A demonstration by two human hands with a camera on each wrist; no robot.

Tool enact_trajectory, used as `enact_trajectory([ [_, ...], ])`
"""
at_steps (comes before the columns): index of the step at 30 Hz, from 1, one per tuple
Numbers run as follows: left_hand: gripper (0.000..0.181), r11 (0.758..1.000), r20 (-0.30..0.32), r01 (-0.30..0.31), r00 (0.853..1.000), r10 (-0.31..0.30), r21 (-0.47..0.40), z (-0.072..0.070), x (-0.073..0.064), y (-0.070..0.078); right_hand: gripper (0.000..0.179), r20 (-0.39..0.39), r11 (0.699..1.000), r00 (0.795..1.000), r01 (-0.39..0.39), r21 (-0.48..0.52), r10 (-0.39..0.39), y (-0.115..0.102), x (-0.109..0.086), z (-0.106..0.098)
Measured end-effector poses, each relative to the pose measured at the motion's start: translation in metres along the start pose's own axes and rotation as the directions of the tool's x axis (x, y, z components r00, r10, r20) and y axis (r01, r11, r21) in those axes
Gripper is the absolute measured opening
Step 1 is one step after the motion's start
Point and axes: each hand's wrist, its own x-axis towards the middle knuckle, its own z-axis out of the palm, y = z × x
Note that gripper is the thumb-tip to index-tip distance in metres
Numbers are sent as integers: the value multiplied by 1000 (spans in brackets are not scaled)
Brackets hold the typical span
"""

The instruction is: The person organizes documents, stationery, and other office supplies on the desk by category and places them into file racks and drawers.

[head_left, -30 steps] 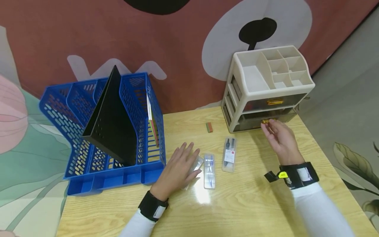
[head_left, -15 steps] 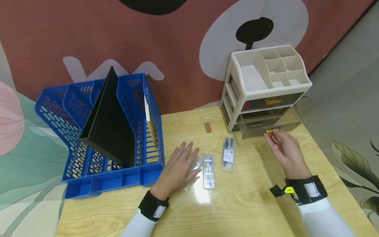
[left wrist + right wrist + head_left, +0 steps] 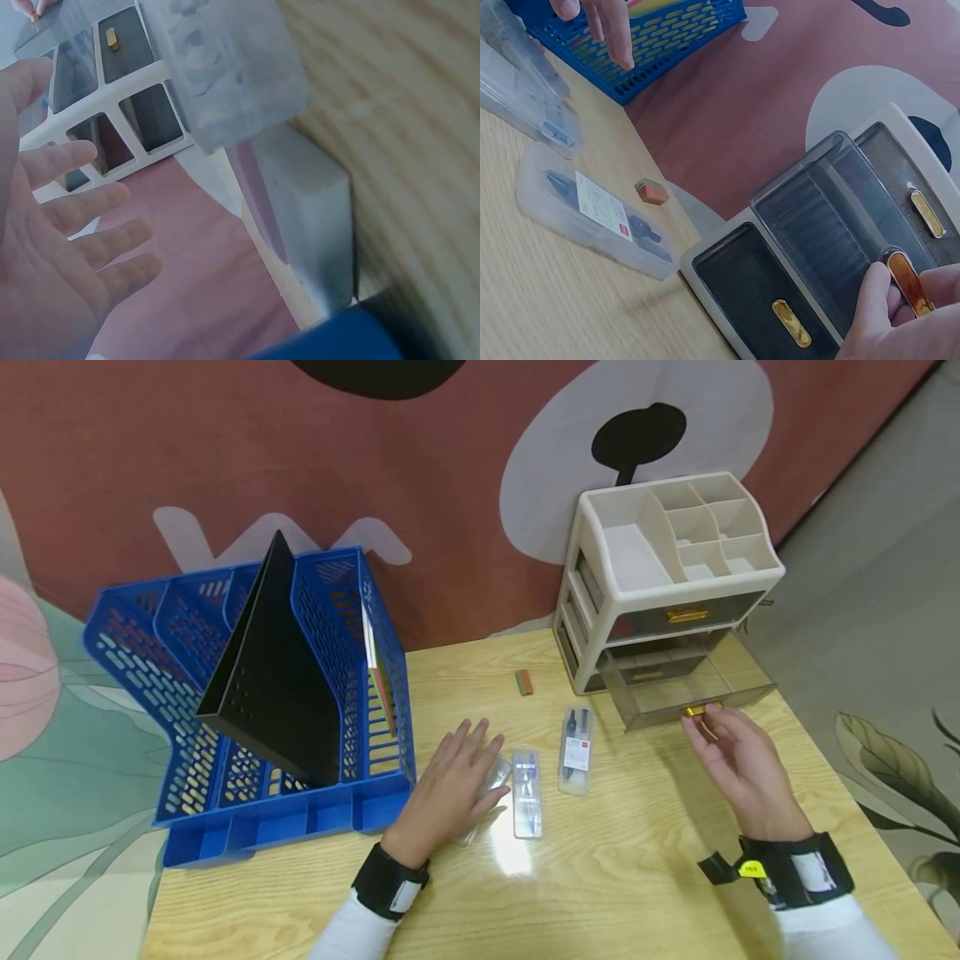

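Note:
My right hand (image 3: 744, 768) pinches the gold handle (image 3: 703, 709) of a smoky see-through drawer (image 3: 654, 718), which stands pulled out of the white desk organizer (image 3: 750, 583). In the right wrist view, the thumb and fingers are on either side of that handle (image 3: 909, 283). My left hand (image 3: 452, 789) has its fingers spread above a clear plastic case (image 3: 498, 775) that it partly hides; whether they touch is not plain. Next to it lies a second clear case (image 3: 527, 802) with a silvery tool. Farther right is a clear case (image 3: 575, 760) with dark tools and a white label.
A blue file rack (image 3: 292, 810) on the left holds a black folder (image 3: 288, 693) and some thin booklets (image 3: 380, 681). A small red and green eraser-like block (image 3: 524, 682) lies on the wooden table (image 3: 600, 893). A printed cloth (image 3: 450, 468) hangs behind.
My right hand has drawn the organizer's drawer out toward me and slightly to the right. My left hand has stayed in place with its fingers spread.

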Motion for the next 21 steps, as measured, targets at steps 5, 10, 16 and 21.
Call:
enact_trajectory([
  [5, 65, 1000, -5, 26, 1000, -26, -4, -2, -1, -1, 15, 16, 1000, 1000, 3, 6, -3, 0, -6, -4],
  [10, 64, 999, -19, 44, 999, -44, -8, -5, -3, -3, 18, 11, 1000, 1000, -4, -5, 4, 1, -9, -10],
  [16, 63, 998, -52, 60, 997, -61, -17, -12, -6, -7, 19, 40, 1000, 999, 7, -11, -7, 3, -11, -15],
  [21, 65, 996, -63, 84, 994, -86, -32, -20, -8, -9, 13, -42, 983, 986, 159, -96, -163, 8, -18, -10],
])
